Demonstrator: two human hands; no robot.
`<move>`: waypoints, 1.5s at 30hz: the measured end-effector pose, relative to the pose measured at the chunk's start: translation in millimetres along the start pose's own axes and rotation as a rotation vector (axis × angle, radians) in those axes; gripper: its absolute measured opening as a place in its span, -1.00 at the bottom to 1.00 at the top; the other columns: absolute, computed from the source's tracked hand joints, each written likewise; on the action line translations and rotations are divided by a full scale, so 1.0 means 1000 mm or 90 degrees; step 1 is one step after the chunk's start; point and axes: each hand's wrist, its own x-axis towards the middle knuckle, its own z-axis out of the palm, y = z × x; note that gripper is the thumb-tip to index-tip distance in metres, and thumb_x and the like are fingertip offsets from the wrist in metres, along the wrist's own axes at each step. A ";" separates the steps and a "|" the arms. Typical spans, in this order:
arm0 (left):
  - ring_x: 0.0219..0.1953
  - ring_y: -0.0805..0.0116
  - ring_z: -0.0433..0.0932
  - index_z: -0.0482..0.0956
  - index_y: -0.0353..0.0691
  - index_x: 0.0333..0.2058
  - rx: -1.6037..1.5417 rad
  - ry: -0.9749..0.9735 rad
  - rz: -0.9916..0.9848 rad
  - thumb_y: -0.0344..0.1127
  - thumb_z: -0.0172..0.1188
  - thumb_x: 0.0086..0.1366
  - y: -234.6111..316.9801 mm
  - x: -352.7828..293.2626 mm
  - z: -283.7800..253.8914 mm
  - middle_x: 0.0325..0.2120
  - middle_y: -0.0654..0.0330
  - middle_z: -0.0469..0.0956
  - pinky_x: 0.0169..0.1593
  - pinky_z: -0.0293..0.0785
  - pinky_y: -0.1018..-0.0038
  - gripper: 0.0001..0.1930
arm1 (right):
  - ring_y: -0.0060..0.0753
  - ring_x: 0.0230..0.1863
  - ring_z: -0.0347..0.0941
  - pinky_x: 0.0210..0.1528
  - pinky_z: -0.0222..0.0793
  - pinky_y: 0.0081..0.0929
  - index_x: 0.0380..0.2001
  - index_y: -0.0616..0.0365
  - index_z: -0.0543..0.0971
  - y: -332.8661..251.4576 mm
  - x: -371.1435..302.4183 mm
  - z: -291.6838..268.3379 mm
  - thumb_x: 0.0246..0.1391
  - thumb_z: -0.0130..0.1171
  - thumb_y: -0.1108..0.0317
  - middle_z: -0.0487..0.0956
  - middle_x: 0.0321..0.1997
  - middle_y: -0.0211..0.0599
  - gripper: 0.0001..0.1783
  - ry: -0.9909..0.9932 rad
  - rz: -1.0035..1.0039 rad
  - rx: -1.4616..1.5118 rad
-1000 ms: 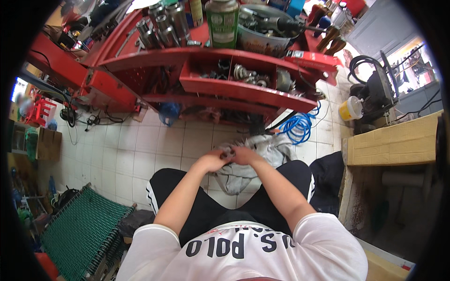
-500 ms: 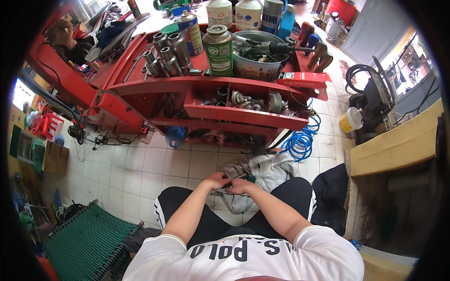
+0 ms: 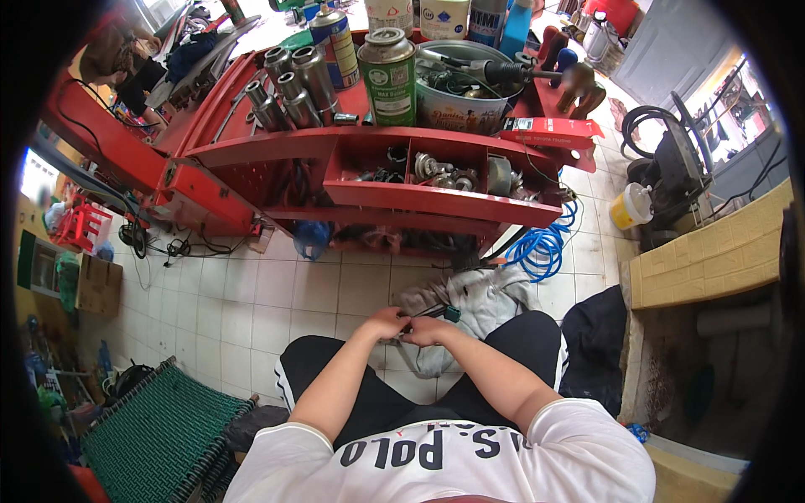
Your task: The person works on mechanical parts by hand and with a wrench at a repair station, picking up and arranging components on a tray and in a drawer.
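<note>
My left hand (image 3: 386,323) and my right hand (image 3: 426,330) meet low between my knees, fingertips almost touching. Both sets of fingers are closed around something small and dark, too small and covered to name. Beneath and just beyond them, a crumpled grey cloth (image 3: 490,300) lies on the tiled floor. On the cloth beside my right hand sits a small dark green piece (image 3: 451,313), with a thin dark strip running toward my fingers.
Ahead stands a red tool cart (image 3: 251,155) with an open drawer (image 3: 444,201) of metal parts. On top are sockets (image 3: 314,84), a green spray can (image 3: 388,80) and a bucket (image 3: 457,109). A coiled blue hose (image 3: 537,251) hangs at right; a green woven seat (image 3: 159,419) stands at left.
Both hands stay in nearly the same place, with slight finger movement. The view has shifted a little, so the cart top appears slightly higher.
</note>
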 end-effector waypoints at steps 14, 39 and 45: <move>0.03 -0.06 0.68 0.67 -0.27 0.06 0.033 0.008 -0.066 0.10 0.23 0.39 -0.006 0.001 0.011 -0.04 -0.09 0.72 0.09 0.58 0.19 -0.46 | 0.16 0.20 0.57 0.25 0.46 -0.06 0.20 0.16 0.58 -0.011 -0.019 0.015 0.23 0.18 -0.13 0.65 0.16 0.12 -0.33 0.039 0.036 -0.014; 0.02 -0.10 0.69 0.68 -0.30 0.04 0.010 -0.243 -0.188 0.04 0.20 0.38 -0.053 0.045 0.009 0.05 -0.21 0.64 0.08 0.57 0.16 -0.49 | 0.15 0.08 0.65 0.19 0.55 -0.06 -0.10 0.30 0.69 0.192 0.080 0.069 0.09 0.28 0.05 0.70 -0.02 0.22 -0.49 0.268 0.300 -0.086; -0.21 0.17 0.71 0.65 -0.35 0.05 -0.067 0.097 0.024 0.09 0.21 0.41 -0.105 0.067 0.003 -0.19 -0.03 0.73 -0.06 0.59 0.25 -0.45 | 0.29 0.20 0.53 0.22 0.52 0.01 0.32 0.21 0.32 0.159 0.081 0.064 0.05 0.45 0.08 0.46 0.22 0.22 -0.14 0.421 0.444 0.076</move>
